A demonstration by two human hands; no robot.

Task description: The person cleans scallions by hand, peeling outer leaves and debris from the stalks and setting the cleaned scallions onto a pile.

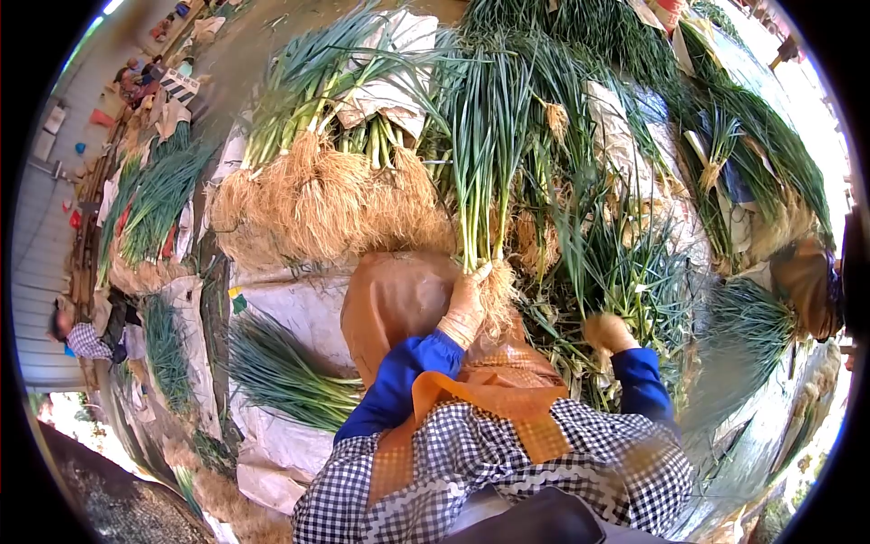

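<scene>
My left hand (pixel 465 308) is closed round the white stems of a bunch of green onions (pixel 480 172), just above the roots. Their long green leaves point away from me, and the tan roots (pixel 497 295) hang beside my fingers over a brown apron (pixel 399 304). My right hand (pixel 609 334) is low on the right, by a heap of loose leaves and trimmings (pixel 625 272). It is smeared by motion, so its fingers and anything in them cannot be made out.
Stacked green onions with thick tan roots (pixel 317 195) lie ahead to the left, partly under a pale sack (pixel 399 63). More green onions (pixel 290 372) rest on white sacking at my left. A person in checked clothing (pixel 86 340) is at far left, another person (pixel 807 286) at far right.
</scene>
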